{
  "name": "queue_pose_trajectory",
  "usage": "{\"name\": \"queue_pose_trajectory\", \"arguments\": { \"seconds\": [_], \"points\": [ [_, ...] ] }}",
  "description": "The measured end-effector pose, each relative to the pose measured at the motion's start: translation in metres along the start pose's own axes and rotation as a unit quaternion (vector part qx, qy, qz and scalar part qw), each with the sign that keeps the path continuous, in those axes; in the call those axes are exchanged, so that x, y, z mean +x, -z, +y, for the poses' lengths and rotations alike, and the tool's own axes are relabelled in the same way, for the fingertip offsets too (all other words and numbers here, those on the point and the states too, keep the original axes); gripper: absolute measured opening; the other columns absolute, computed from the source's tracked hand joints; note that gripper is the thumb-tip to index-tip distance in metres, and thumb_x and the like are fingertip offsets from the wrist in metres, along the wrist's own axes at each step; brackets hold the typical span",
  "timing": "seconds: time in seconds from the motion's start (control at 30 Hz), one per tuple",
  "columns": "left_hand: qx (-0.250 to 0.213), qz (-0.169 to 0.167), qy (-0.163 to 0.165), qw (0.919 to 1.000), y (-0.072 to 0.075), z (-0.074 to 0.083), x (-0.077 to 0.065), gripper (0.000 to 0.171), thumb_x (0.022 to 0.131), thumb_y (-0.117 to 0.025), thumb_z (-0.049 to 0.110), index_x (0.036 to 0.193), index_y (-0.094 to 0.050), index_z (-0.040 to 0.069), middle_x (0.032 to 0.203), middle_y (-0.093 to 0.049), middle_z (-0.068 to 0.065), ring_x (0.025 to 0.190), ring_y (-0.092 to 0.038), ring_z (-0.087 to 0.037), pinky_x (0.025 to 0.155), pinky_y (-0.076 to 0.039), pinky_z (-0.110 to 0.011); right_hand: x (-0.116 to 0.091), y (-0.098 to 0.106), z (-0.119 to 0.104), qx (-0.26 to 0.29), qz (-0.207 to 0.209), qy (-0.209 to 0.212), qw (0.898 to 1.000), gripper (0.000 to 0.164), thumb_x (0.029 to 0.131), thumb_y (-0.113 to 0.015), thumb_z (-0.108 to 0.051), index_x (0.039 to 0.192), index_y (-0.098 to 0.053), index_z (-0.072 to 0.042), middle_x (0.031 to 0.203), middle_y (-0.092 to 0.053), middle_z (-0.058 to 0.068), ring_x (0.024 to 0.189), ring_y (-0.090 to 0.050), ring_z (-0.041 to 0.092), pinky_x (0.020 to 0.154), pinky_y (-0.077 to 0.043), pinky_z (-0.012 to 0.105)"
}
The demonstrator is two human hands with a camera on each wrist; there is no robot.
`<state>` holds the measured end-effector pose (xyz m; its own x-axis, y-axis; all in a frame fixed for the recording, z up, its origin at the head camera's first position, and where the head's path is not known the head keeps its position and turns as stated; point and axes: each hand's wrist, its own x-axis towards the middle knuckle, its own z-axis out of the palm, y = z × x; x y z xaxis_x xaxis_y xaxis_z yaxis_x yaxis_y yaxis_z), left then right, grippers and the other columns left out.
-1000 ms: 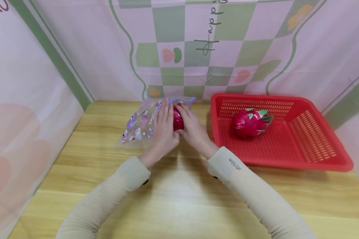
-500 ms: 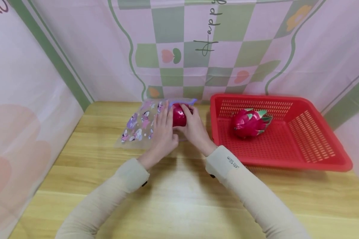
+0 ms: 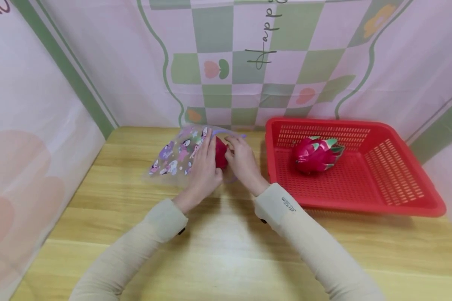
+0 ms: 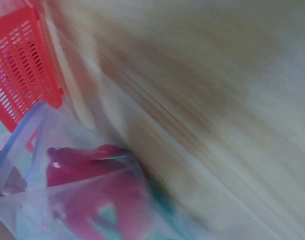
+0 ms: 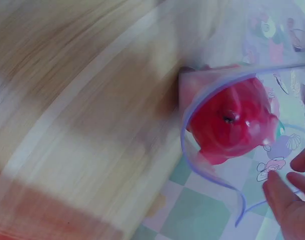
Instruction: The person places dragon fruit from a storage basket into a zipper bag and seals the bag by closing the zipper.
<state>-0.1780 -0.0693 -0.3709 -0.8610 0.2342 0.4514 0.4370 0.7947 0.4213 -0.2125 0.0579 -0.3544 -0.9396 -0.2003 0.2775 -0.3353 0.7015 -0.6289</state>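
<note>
One bag (image 3: 182, 154), left hand (image 3: 203, 165) straight-fingered on it; right hand (image 3: 244, 161) fingers bent, we can't tell if pinching. We'd hold it wide, then ease the fruit (image 5: 232, 120) deeper.

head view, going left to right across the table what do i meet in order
Printed left end of the clear plastic bag, left hand, rounded red fruit in the bag, right hand, left rim of the red perforated plastic basket, pink green-tipped dragon fruit in the basket.
</note>
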Motion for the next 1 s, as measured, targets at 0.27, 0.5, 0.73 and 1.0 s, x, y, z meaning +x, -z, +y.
{"name": "queue_pose_trajectory", "arguments": {
  "seconds": [0.27, 0.5, 0.73, 1.0],
  "points": [
    [-0.003, 0.002, 0.002, 1.0, -0.003, -0.002, 0.0, 0.082, 0.073, -0.062, -0.007, 0.146, -0.024, -0.009, 0.16, -0.012, -0.018, 0.146, -0.023, -0.034, 0.119, -0.026, -0.05, -0.001, -0.003, 0.001, -0.023, -0.066, -0.035, 0.997, 0.052, 0.09, -0.062, -0.012, 0.137, -0.046, 0.003, 0.139, -0.048, 0.022, 0.127, -0.051, 0.035, 0.105, -0.046, 0.045],
    [0.007, 0.004, -0.004, 1.0, -0.003, -0.001, 0.001, 0.083, 0.074, -0.061, -0.005, 0.147, -0.022, -0.009, 0.161, -0.011, -0.019, 0.146, -0.022, -0.034, 0.119, -0.025, -0.049, -0.005, -0.003, -0.001, -0.032, -0.09, -0.033, 0.995, 0.048, 0.09, -0.062, -0.011, 0.135, -0.049, 0.002, 0.134, -0.052, 0.021, 0.119, -0.056, 0.033, 0.102, -0.05, 0.042],
    [0.005, -0.004, -0.001, 1.0, -0.002, 0.0, 0.001, 0.083, 0.076, -0.06, -0.005, 0.148, -0.019, -0.008, 0.161, -0.008, -0.018, 0.147, -0.018, -0.033, 0.12, -0.023, -0.05, -0.008, -0.002, -0.003, -0.04, -0.111, -0.035, 0.992, 0.052, 0.09, -0.064, -0.014, 0.137, -0.048, 0.001, 0.136, -0.051, 0.022, 0.121, -0.056, 0.034, 0.1, -0.051, 0.043],
    [-0.008, -0.006, -0.001, 1.0, -0.004, 0.0, 0.001, 0.083, 0.074, -0.056, -0.007, 0.148, -0.019, -0.008, 0.161, -0.009, -0.018, 0.148, -0.018, -0.034, 0.121, -0.022, -0.049, -0.009, -0.012, 0.003, -0.023, -0.11, -0.017, 0.994, 0.06, 0.089, -0.066, -0.014, 0.142, -0.041, 0.0, 0.137, -0.048, 0.027, 0.126, -0.051, 0.038, 0.106, -0.045, 0.046]
  ]
}}
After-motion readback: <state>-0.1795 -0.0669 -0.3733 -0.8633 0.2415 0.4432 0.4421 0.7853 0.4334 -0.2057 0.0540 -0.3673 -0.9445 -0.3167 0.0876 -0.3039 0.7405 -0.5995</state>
